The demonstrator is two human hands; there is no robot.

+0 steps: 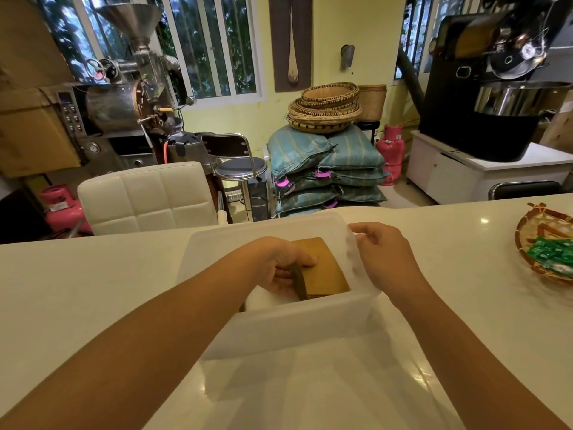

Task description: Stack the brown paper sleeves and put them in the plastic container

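Head cam: stack of brown paper sleeves (325, 268) sits inside translucent plastic container (279, 327), centre of frame, flat face up, leaning toward container's right side. Left hand (279, 268) is down in the container w/ fingers closed around stack's left edge, thumb on top face, fingers under; gripping the sleeves. Right hand (381, 252) at container's far-right rim, just right of stack; fingers curled on the rim/wall, pinching it, nothing else in that hand. Container rests on white counter (93, 290) filling lower half of frame; both forearms come in from bottom corners. Whether stack touches container floor: can't tell, near wall blurs it. Right edge of frame, on counter, well apart from container: woven tray (527, 240) w/ green packets (555, 256). Beyond counter, left-centre: white padded chair back (148, 197); behind it a chrome bar stool (238, 166). Centre background: pile of teal sacks (325, 169) w/ stacked woven baskets (325, 107) on top. Upper left: metal roaster w/ hopper (130, 72). Upper right: black roaster (490, 88) on white cabinet (465, 172). Red gas cylinder (390, 150) between sacks and cabinet; another pink one (59, 206) far left, low. Windows (214, 45) along back wall.
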